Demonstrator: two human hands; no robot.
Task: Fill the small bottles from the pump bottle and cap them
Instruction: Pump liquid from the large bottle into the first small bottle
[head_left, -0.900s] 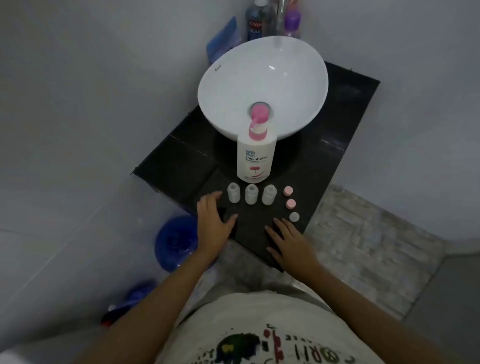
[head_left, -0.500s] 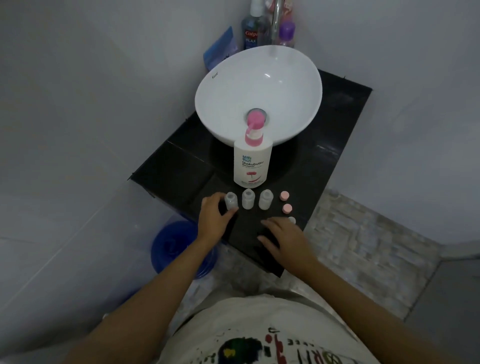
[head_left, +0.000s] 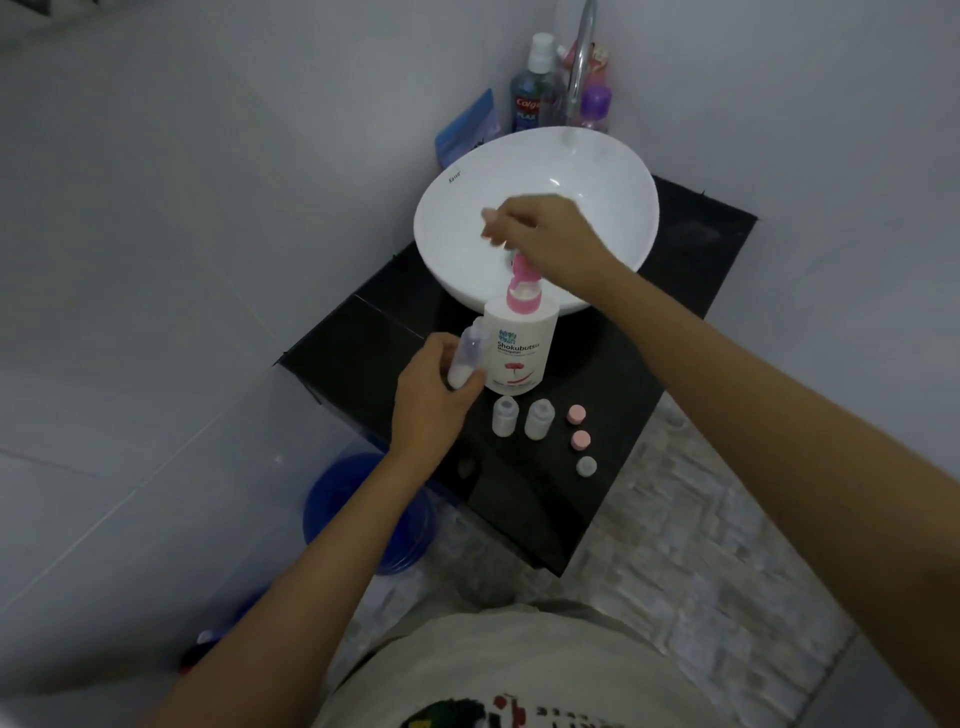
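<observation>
The white pump bottle with a pink pump head stands on the black counter in front of the basin. My left hand holds one small clear bottle, tilted, against the pump bottle's left side; white shows at its bottom. My right hand lies over the top of the pump head, fingers loosely bent and blurred. Two more small uncapped bottles stand upright in front of the pump bottle. Two pink caps and a pale cap lie in a row to their right.
A white bowl basin sits at the back of the counter under a metal tap. Behind it stand a mouthwash bottle and other toiletries. A blue bucket sits on the floor at the left, below the counter's edge.
My left hand has lifted the leftmost small bottle from the row up to the pump bottle. My right hand has left the counter's front edge and gone up onto the pump head.
</observation>
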